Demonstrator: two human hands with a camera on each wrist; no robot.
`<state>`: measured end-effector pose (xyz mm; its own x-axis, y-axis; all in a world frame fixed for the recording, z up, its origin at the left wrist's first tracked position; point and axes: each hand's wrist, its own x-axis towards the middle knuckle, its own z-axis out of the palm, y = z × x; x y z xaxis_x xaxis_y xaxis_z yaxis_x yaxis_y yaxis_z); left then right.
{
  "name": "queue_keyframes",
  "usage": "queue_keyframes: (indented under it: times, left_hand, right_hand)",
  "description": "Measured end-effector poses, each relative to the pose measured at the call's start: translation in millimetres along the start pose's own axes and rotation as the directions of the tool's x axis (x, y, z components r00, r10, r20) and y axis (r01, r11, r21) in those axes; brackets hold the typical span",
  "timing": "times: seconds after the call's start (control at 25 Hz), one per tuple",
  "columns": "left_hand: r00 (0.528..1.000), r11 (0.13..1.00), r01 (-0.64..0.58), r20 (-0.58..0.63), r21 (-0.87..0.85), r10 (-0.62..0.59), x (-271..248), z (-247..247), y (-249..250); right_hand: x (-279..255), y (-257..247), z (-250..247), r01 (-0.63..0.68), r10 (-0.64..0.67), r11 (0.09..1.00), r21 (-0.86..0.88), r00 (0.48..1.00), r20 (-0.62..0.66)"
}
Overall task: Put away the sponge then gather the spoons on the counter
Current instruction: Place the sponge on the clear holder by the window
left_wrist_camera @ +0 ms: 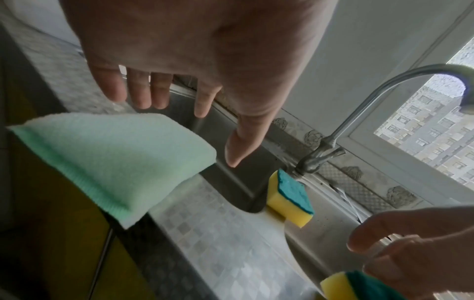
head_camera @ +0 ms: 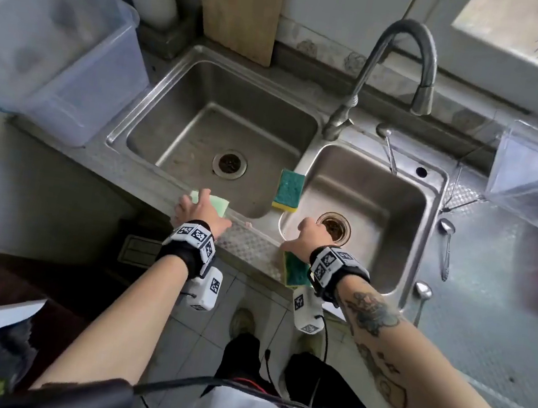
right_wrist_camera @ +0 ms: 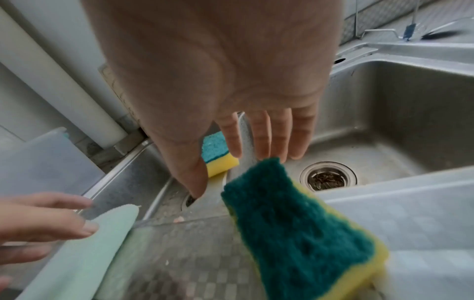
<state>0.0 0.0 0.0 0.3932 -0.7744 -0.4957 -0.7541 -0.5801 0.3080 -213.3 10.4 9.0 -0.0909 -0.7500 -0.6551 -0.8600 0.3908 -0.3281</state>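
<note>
A light green sponge [head_camera: 220, 205] [left_wrist_camera: 115, 162] lies on the sink's front rim [head_camera: 248, 244]. My left hand [head_camera: 196, 205] [left_wrist_camera: 188, 132] hovers just over it with fingers straight and holds nothing. A dark green and yellow sponge [head_camera: 296, 271] [right_wrist_camera: 302, 233] sits at the counter's front edge, under my right hand [head_camera: 308, 232] [right_wrist_camera: 231, 174], which is also open. A third sponge [head_camera: 288, 191] [right_wrist_camera: 218, 160], teal on yellow, rests on the divider between the basins. One spoon [head_camera: 387, 148] lies on the back rim, and two spoons [head_camera: 446, 246] [head_camera: 422, 296] lie on the right counter.
A curved faucet [head_camera: 401, 66] arches over the double sink. A clear plastic bin [head_camera: 57, 53] stands at the left and a wooden board [head_camera: 240, 6] leans at the back. A clear container [head_camera: 534, 172] and a wire rack [head_camera: 462, 196] occupy the right counter.
</note>
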Motion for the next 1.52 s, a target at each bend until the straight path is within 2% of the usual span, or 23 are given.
queue_keyframes:
  times: [0.12,0.24,0.44,0.64,0.92,1.12,1.28,1.36,1.52]
  left_hand:
    - [1.0,0.998,-0.011,0.006,0.068,0.01,3.4,3.2,-4.7]
    - [0.999,0.996,-0.013,-0.028,0.09,0.016,9.4,11.7,-7.1]
    - [1.0,0.99,0.027,0.006,0.139,-0.028,17.0,12.9,-17.4]
    - [0.999,0.992,0.016,-0.05,0.128,-0.009,19.0,13.9,-21.6]
    - [0.996,0.988,-0.093,0.003,0.121,0.093,5.5,11.6,-0.7]
    - [0.982,0.975,-0.19,0.008,0.113,0.191,-9.1,18.2,33.3]
    - [0.96,0.96,-0.277,0.042,0.028,0.276,-26.8,24.1,68.0]
    - [0.947,0.949,-0.316,0.056,0.01,0.315,-38.0,28.9,88.3]
    - [0.906,0.907,-0.418,0.06,-0.045,0.42,-65.4,34.9,137.6]
  right_hand:
    - [1.5,1.1,6.3,-0.032,0.034,0.999,-0.04,0.998,0.058]
    - [3.3,2.4,10.0,-0.05,0.053,0.998,-0.044,0.997,0.057]
    - [6.7,1.4,11.7,-0.068,0.071,0.996,-0.055,0.996,0.052]
    - [11.8,5.9,16.5,-0.037,0.043,0.995,-0.094,0.997,0.067]
    - [12.7,13.0,17.2,0.026,-0.013,0.992,-0.125,0.995,0.102]
    - [6.9,25.2,4.5,0.027,-0.029,0.998,0.058,0.999,0.041]
    - [3.7,51.6,-15.6,0.032,-0.018,0.968,0.248,0.998,-0.057]
    - [1.3,68.4,-32.6,0.032,0.001,0.931,0.364,0.996,-0.089]
    - [-6.6,106.7,-82.5,0.023,0.039,0.794,0.607,0.995,-0.088]
